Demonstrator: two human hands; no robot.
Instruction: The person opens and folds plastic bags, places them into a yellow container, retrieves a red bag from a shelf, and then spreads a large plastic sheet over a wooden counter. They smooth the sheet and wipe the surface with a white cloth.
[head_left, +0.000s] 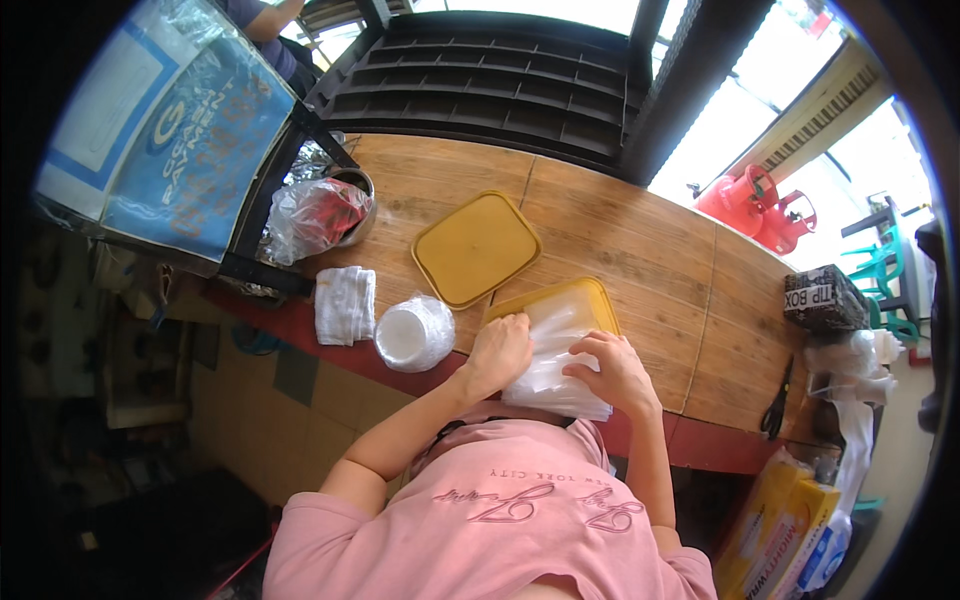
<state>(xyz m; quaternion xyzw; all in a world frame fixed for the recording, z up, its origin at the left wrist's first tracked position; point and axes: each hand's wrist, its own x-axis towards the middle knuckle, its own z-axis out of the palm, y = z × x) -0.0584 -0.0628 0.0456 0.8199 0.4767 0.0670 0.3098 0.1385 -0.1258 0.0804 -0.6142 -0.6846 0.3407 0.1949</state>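
A stack of clear plastic bags (559, 360) lies over a yellow rectangular plastic tray or lid (596, 296) at the table's front edge. Its near end hangs past that edge towards my body. My left hand (501, 351) is closed at the stack's left side, the fingertips curled in and partly hidden against the plastic. Over the right side rests my right hand (616, 371), fingers bent and spread. Left of the bags stands a plastic-wrapped stack of white bowls or cups (415, 332). Behind it is a second yellow plastic lid (478, 247), lying flat.
A folded white cloth (345, 306) and a metal pot (358, 214) with a plastic bag are at the left, beside a blue sign (195, 142). Scissors (778, 401) and a black box (825, 296) lie at the wooden table's (630, 247) right end. Cling-wrap boxes (772, 525) stand below.
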